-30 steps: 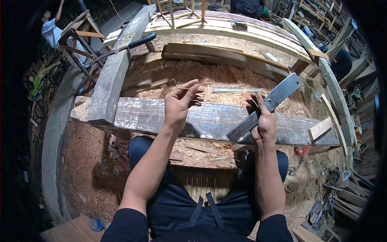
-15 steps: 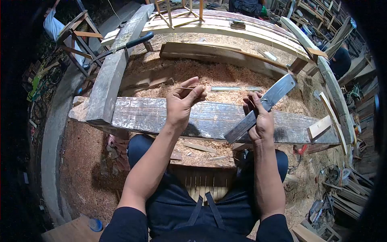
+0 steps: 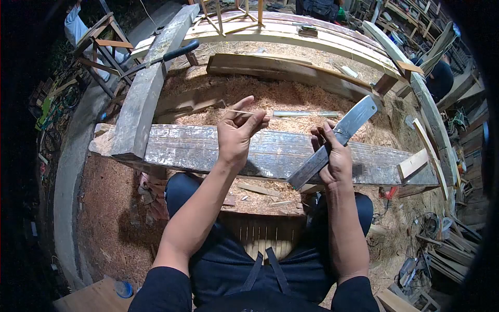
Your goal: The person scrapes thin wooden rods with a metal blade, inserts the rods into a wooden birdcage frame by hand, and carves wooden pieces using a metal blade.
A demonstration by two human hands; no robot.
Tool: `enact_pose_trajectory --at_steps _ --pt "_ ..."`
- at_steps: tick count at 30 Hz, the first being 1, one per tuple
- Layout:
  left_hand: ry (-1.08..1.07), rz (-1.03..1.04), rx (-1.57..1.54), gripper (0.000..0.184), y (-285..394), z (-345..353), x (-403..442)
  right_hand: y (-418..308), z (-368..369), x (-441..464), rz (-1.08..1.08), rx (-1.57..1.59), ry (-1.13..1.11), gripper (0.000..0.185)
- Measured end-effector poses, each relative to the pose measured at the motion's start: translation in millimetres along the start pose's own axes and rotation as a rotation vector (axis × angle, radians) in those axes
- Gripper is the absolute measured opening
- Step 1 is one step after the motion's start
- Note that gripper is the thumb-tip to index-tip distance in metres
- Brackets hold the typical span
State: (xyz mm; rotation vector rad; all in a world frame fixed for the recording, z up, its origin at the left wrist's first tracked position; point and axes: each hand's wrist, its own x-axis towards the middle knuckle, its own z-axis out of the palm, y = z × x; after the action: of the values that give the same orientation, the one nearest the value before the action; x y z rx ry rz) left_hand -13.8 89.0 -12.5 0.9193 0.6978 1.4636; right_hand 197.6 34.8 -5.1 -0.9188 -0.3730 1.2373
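Note:
My left hand (image 3: 236, 134) pinches a thin wooden stick (image 3: 239, 111) between thumb and fingers, above the long timber beam. One finger of that hand points up and away. A faint thin line runs from it toward the other hand, but I cannot tell whether it is the same stick. My right hand (image 3: 335, 153) is closed around a flat grey metal tool (image 3: 358, 118), tilted with its rounded, holed end up to the right. Its thicker, squared end points down left over the beam (image 3: 197, 148). Fingers and palm hide the tool's middle.
Wood shavings (image 3: 280, 93) cover the ground beyond the beam, where a flat strip (image 3: 305, 114) lies. A heavy post (image 3: 138, 109) crosses the beam's left end. A loose board (image 3: 413, 164) rests at its right end. A person in a light top (image 3: 75, 28) is at far left.
My left hand has shifted slightly right, its stick turning a little. My right hand and the metal tool have moved slightly left. Both hands keep their holds.

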Motion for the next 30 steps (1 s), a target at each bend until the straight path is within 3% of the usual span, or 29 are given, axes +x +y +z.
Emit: enact_pose_trajectory --at_steps 7,19,30 --pt "0.041 -0.047 -0.080 0.027 -8 -7 7 9 -4 -2 0.123 -0.007 0.019 0.030" --pt "0.170 -0.080 -0.145 0.030 3 -21 17 -5 -8 -6 0.097 -0.169 0.118 0.034" --pt "-0.172 -0.314 0.112 0.031 0 -13 4 -6 -8 -6 0.091 -0.145 0.086 0.034"
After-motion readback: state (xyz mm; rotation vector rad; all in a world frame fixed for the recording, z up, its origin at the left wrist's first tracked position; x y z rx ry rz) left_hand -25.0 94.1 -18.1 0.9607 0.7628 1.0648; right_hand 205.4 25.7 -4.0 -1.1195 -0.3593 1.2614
